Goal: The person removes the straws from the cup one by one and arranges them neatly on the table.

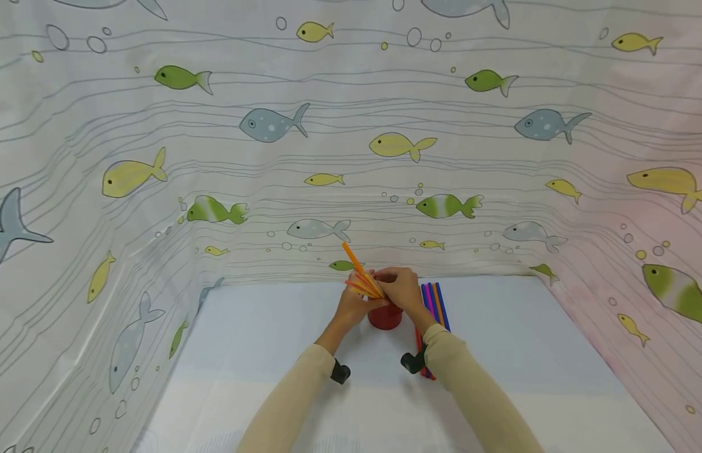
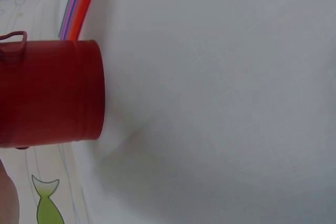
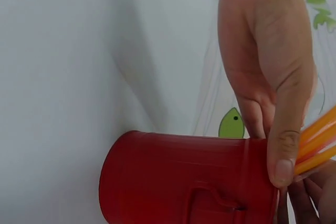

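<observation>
A small red metal bucket point(image 1: 384, 318) with a wire loop handle stands upright on the white table. Several orange and reddish straws point(image 1: 362, 284) slant up and left from its mouth. My left hand point(image 1: 352, 308) grips the bucket's rim from the left, its thumb point(image 3: 283, 166) over the edge. On the right side, my right hand point(image 1: 400, 288) pinches an orange straw just above the rim. Its fingertips are partly hidden. In the left wrist view the bucket's side point(image 2: 52, 93) and base show, with only a sliver of hand at the lower left.
Blue, pink, orange and red straws point(image 1: 435, 302) lie on the table right of the bucket, partly under the right wrist. Behind and along both sides hangs a white curtain point(image 1: 351, 126) with printed fish. The white table point(image 1: 243, 352) spreads around the bucket.
</observation>
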`<control>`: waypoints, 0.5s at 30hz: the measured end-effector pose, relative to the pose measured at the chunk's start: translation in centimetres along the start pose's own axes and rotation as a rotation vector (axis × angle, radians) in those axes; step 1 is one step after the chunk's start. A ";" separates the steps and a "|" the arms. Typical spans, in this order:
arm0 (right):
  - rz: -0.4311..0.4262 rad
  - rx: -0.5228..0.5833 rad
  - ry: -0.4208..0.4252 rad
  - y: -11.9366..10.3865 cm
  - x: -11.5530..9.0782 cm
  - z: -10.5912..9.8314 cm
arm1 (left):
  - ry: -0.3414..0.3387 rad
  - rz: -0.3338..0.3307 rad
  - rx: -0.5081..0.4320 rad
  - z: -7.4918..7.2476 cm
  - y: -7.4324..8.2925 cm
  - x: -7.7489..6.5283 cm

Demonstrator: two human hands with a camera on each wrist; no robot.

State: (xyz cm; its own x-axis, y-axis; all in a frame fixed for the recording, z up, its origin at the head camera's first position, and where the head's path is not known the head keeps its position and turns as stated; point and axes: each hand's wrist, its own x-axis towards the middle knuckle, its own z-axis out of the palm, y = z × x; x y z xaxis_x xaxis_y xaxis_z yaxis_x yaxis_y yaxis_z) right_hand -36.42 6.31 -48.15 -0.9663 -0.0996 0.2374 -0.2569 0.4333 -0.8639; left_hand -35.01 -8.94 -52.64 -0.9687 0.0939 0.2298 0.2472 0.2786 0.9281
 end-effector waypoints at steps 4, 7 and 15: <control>0.002 0.036 -0.013 0.1 0.1 0.4 | 0.006 0.002 -0.011 0.0 0.1 0.0; -0.013 0.039 -0.005 0.1 0.2 0.6 | 0.003 0.008 -0.004 0.0 0.1 0.0; -0.011 0.074 -0.026 -0.2 0.4 1.1 | -0.014 0.053 -0.088 0.0 -0.1 0.0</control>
State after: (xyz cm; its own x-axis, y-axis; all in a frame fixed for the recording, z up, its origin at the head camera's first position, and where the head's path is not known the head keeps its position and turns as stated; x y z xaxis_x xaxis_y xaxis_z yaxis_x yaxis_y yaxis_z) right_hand -36.76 5.22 -48.37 -0.9633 -0.1273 0.2363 -0.2670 0.3644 -0.8921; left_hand -35.06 -8.91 -52.69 -0.9536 0.1203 0.2759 0.2948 0.1879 0.9369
